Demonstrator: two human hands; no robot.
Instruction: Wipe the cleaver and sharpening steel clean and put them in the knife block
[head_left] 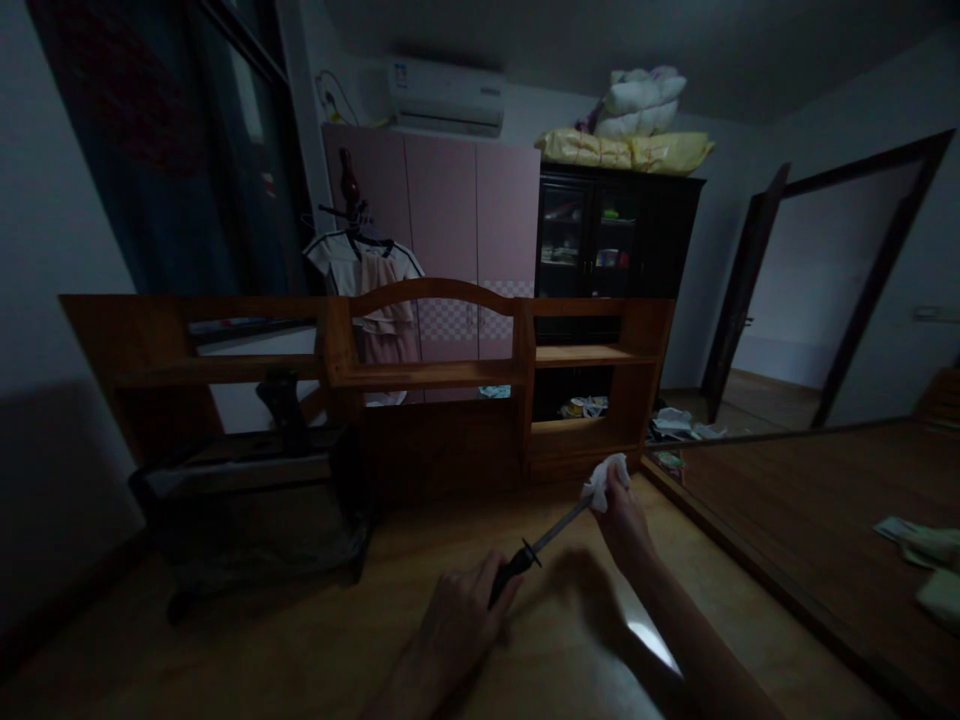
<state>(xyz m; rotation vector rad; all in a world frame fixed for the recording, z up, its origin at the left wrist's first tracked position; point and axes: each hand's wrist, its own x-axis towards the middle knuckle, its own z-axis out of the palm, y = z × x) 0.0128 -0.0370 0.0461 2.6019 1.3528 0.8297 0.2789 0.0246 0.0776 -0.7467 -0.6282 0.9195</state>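
Rod (561, 525) held by the left hand (469, 600), white cloth (604, 480) pinched at its far end

The rod slants above the pale wooden surface (420, 560), near and a little right of the middle, its far end pointing right and hidden in the cloth. The left hand closes around the black handle (511, 577), behind the round guard (531, 553). The right hand (622, 515) has its fingers drawn together on the cloth, which may be tissue; whether a fingertip touches the metal, I cannot tell.

To handle this well, I would let the left hand anchor the handle and give the right only light, even pressure. Several layers between fingers and metal seem wise, since the end may be pointed. Strokes along the length, from guard to tip, should suit the rod better than pulling across it, and a slight turn of the handle would bring round the underside. The light is dim, so tilting the metal would help show any missed patch.

Beyond the hands stands a wooden shelf unit (427, 374); a dark-framed tank (255, 520) sits to the left, well apart from the rod. Farther off are a pink wardrobe (442, 210) and a black cabinet (660, 240).
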